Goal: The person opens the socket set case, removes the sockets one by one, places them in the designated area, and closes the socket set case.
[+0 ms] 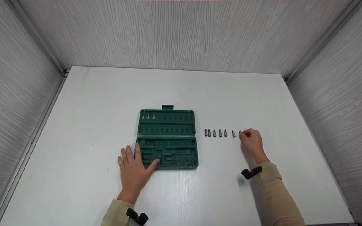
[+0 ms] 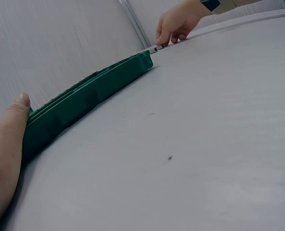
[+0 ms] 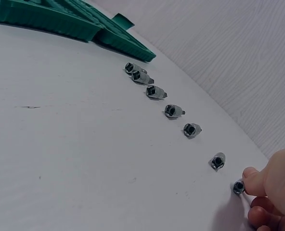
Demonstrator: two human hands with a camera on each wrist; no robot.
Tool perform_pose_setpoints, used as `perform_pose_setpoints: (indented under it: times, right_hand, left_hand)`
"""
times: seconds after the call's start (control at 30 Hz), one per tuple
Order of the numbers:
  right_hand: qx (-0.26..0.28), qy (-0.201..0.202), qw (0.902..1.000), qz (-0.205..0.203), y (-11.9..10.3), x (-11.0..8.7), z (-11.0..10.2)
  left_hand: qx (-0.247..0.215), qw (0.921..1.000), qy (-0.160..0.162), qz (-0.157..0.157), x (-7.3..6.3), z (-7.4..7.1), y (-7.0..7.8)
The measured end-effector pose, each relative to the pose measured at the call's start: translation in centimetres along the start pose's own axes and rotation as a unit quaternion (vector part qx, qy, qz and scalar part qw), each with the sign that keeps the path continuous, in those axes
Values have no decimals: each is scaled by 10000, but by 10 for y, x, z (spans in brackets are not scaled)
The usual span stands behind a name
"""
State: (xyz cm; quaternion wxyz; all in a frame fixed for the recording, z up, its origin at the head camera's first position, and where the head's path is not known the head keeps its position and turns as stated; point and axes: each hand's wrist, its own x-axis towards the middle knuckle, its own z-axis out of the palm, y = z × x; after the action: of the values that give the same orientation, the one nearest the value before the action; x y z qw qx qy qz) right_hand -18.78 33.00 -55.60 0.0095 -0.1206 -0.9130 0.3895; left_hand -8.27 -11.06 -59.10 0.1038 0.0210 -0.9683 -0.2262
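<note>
A green plastic tool case (image 1: 167, 137) lies unfolded on the white table. My left hand (image 1: 134, 171) rests at its lower left corner, fingers spread along the left side and thumb over the front edge. In the left wrist view, the thumb (image 2: 18, 108) presses against the case wall (image 2: 92, 94). Right of the case stretches a row of several small metal bit sockets (image 1: 220, 133), square holes toward me and tips away. At the row's right end my right hand (image 1: 252, 142) pinches a bit socket (image 3: 238, 187) between thumb and fingers, low at the tabletop.
Three small silvery bits (image 1: 148, 116) sit at the left of the case lid's top row. A latch flap (image 1: 167, 107) sticks out at the back. Pale wood-grain panels (image 1: 181, 34) wall in the table (image 1: 105, 94) at the back and both sides.
</note>
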Motion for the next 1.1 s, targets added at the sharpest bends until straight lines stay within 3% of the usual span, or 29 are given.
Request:
perform_pose_setpoints:
  times: [0.33,0.7,1.1]
  right_hand:
    - [64,19,10000,-37,1,-1,-3]
    - [309,-117,9992,225,-11,-11,-12]
    - [618,-11,9972,-413,-42,-16,0]
  left_hand:
    - [17,10000,-34,-44,1,3,-1]
    - [19,10000,8,-20,1,3,-1]
    - [29,10000,-15,-15,2,0,1]
